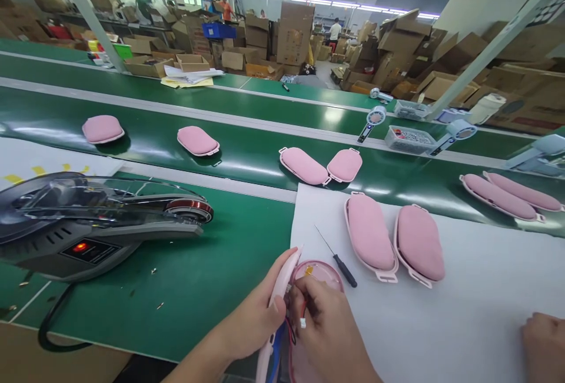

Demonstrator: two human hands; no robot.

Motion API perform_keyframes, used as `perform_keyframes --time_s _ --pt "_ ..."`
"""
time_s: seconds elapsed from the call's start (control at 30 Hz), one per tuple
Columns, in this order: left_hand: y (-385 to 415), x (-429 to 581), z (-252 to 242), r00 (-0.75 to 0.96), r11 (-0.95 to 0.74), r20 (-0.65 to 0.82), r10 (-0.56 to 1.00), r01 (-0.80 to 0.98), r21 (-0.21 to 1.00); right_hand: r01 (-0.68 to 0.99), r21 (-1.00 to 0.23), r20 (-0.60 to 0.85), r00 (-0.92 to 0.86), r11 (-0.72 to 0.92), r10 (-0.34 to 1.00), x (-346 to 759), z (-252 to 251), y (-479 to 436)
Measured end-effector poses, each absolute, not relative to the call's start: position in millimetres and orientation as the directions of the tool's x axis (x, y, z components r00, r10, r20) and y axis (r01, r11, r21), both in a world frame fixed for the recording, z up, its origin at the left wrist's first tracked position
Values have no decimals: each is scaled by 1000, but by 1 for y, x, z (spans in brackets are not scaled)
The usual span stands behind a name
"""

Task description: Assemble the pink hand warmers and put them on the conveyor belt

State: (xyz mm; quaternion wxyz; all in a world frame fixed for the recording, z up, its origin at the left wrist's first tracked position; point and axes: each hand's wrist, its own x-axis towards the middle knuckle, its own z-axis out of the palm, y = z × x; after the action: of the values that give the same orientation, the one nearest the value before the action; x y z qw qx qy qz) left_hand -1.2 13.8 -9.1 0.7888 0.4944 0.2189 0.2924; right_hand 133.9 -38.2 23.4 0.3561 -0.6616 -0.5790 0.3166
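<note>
At 6 o'clock, the left hand (258, 318) is closed around a pink shell (282, 280) held on edge. The right hand (329, 327) pinches small wires (302, 315) beside the open half (318, 272). This looks like the wiring step before closing; joining the halves calls for tucked wires. A screwdriver (338, 258) lies at 1 o'clock on the desk's white sheet (463, 318), two pads (395, 239) beyond, with more on the belt (247, 162).
</note>
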Motion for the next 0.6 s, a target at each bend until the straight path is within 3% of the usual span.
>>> perform_keyframes --time_s 0.2,0.3,0.47,0.6 --pt "18 0 -3 747 443 -149 648 -210 872 367 -910 -211 -8 -194 977 155 46 -28" --pt "19 2 0 741 534 -172 649 -282 797 321 -930 -181 22 -178 983 165 48 -29" --pt "18 4 1 710 539 -143 689 -370 757 505 -860 36 -79 71 996 170 47 -28" --pt "16 6 1 713 573 -138 688 -416 707 276 -944 -189 2 -182 982 165 48 -23"
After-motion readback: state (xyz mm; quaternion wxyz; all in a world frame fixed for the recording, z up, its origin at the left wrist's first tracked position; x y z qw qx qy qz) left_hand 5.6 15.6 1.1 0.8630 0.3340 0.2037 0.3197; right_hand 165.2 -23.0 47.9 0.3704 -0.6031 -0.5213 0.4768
